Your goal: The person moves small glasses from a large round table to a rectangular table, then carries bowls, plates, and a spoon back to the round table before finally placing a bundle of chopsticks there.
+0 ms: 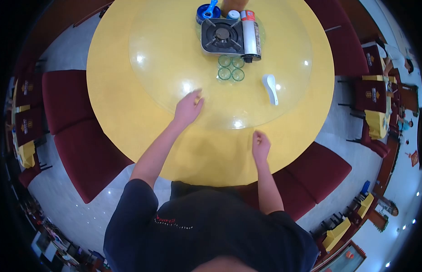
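My left hand [189, 108] is over the edge of the clear glass turntable [165, 81], its thumb and fingers apart and nothing between them. Near the front of the yellow round table, my right hand [261, 144] is loosely curled, with nothing visible in it. Beyond my hands, several green-rimmed glasses [224, 73] stand close together on the turntable. White spoons [270, 89], nested in a stack, lie to their right. Behind the glasses sits a portable gas stove [221, 35], with a gas canister [250, 38] along its right side.
A blue ashtray-like dish [208, 13] with a blue-handled item lies behind the stove, beside a small white-lidded container [233, 15]. Dark red chairs [86, 156] surround the yellow tablecloth [111, 90]. More tables, chairs and people are at the far right.
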Available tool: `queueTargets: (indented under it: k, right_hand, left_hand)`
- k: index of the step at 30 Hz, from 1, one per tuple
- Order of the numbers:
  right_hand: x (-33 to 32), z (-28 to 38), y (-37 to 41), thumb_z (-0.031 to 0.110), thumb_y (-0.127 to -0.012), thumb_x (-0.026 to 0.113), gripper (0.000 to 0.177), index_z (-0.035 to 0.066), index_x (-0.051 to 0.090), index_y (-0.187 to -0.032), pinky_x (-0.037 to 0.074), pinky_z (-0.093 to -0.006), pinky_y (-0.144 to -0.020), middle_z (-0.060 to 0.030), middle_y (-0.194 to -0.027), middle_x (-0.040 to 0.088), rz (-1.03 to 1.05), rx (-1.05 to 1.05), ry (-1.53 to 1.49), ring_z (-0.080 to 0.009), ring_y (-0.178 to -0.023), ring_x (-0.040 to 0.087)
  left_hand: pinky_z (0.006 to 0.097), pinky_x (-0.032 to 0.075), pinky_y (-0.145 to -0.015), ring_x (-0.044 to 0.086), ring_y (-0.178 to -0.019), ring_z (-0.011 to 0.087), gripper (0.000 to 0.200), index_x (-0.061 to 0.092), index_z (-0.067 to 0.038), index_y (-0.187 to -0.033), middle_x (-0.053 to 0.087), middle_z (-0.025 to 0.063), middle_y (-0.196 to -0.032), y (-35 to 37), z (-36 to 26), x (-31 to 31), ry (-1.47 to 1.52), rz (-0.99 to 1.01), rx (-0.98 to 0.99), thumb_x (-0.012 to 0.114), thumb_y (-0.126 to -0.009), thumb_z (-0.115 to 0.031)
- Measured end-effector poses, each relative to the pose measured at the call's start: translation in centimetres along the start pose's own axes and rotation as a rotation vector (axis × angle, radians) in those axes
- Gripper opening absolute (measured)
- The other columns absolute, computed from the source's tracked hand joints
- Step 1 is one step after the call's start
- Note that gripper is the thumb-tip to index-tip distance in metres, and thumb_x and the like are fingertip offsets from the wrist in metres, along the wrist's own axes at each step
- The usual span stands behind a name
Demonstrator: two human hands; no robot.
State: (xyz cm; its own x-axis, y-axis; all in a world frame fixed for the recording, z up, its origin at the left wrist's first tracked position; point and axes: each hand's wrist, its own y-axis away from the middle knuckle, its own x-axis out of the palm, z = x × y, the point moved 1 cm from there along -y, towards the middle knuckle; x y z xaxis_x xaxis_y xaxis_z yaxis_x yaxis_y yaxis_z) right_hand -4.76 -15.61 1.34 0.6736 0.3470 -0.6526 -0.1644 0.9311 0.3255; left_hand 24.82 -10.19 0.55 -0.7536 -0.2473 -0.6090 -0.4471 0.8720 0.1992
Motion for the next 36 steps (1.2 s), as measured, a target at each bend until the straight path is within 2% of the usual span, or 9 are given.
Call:
queueTargets:
  k: [2,7,15,18,27,29,31,34,36]
  right_hand:
    - [1.7,-7.3,5.4,0.013,-0.075,0.055,0.037,0.004,0.047,-0.11,0.039,-0.0372,-0.084,-0.0191,-0.113,0.045,-0.058,-0.409,0.434,-0.0314,-0.103,0.045]
    - [2.3,-8.4,15.1,0.019,-0.072,0.054,0.055,0.009,0.035,-0.123,0.026,-0.0448,-0.095,-0.0225,-0.129,0.024,0.169,-0.202,0.705,-0.0433,-0.118,0.021]
    - [5.3,-8.2,15.1,0.018,-0.069,0.057,0.04,0.003,0.051,-0.105,0.035,-0.0394,-0.089,-0.0251,-0.117,0.04,0.06,-0.18,0.428,-0.0359,-0.108,0.04]
    - [4.9,-8.7,18.7,0.025,-0.073,0.056,0.037,0.002,0.054,-0.102,0.046,-0.0324,-0.073,-0.015,-0.084,0.061,0.179,0.128,-0.133,-0.0277,-0.082,0.059]
    - [10.2,-32.4,46.2,0.031,-0.069,0.055,0.038,0.008,0.057,-0.1,0.043,-0.0337,-0.078,-0.0156,-0.092,0.059,-0.35,0.872,-0.266,-0.0267,-0.086,0.057]
    - [12.5,-34.7,55.0,0.028,-0.068,0.054,0.034,0.007,0.06,-0.093,0.044,-0.0349,-0.078,-0.0152,-0.092,0.059,-0.486,1.147,-0.256,-0.0288,-0.088,0.056]
    - [11.8,-33.6,62.6,0.026,-0.068,0.052,0.03,0.006,0.061,-0.089,0.044,-0.0354,-0.077,-0.0154,-0.091,0.059,-0.613,1.393,-0.361,-0.0296,-0.089,0.055]
    - [12.5,-31.7,68.4,0.025,-0.067,0.052,0.029,0.006,0.061,-0.088,0.044,-0.0354,-0.077,-0.016,-0.09,0.059,-0.852,1.542,-0.507,-0.0299,-0.088,0.055]
    - [12.1,-33.1,70.1,0.024,-0.067,0.053,0.03,0.006,0.061,-0.088,0.044,-0.0353,-0.077,-0.016,-0.091,0.059,-0.962,1.568,-0.576,-0.0302,-0.088,0.055]
  left_hand:
    - [0.0381,0.04,-0.077,0.048,-0.091,0.0296,0.025,0.052,-0.004,-0.097,0.051,0.0153,-0.101,4.2,4.0,2.0,-0.205,-0.067,0.258,0.05,-0.077,-0.019]
    - [0.0494,0.024,-0.094,0.03,-0.115,0.0361,0.037,0.047,-0.007,-0.108,0.036,0.0178,-0.121,14.8,6.4,3.8,-0.386,0.19,0.521,0.05,-0.072,-0.014]
    - [0.0493,0.016,-0.098,0.017,-0.122,0.0366,0.051,0.038,-0.003,-0.119,0.025,0.0193,-0.129,16.2,6.4,4.6,-0.544,0.242,0.488,0.048,-0.073,-0.021]
    - [0.0499,0.015,-0.098,0.015,-0.123,0.0365,0.055,0.035,-0.002,-0.121,0.022,0.0199,-0.13,17.0,6.1,4.7,-0.608,0.317,0.507,0.049,-0.072,-0.022]
    - [0.0455,0.015,-0.099,0.016,-0.123,0.036,0.072,0.024,0.004,-0.125,0.022,0.0249,-0.13,20.0,6.5,8.5,-0.958,0.342,0.508,0.054,-0.072,-0.035]
    - [0.0419,0.015,-0.1,0.017,-0.123,0.0335,0.068,0.027,0.003,-0.125,0.025,0.0199,-0.131,20.5,3.3,9.8,-1.491,0.572,0.471,0.045,-0.076,-0.04]
    - [0.0419,0.016,-0.098,0.021,-0.121,0.0348,0.054,0.035,-0.004,-0.123,0.029,0.0177,-0.129,12.3,11.9,13.6,-1.293,0.516,0.319,0.043,-0.078,-0.033]
    - [0.035,0.04,-0.08,0.052,-0.088,0.0288,0.033,0.055,-0.01,-0.099,0.056,0.0148,-0.092,9.1,16.6,26.7,-1.263,1.592,-0.232,0.046,-0.076,-0.03]
    - [0.0334,0.045,-0.066,0.055,-0.067,0.0264,0.029,0.056,-0.005,-0.092,0.056,0.013,-0.076,16.7,10.0,31.1,-1.118,1.562,1.996,0.045,-0.076,-0.027]
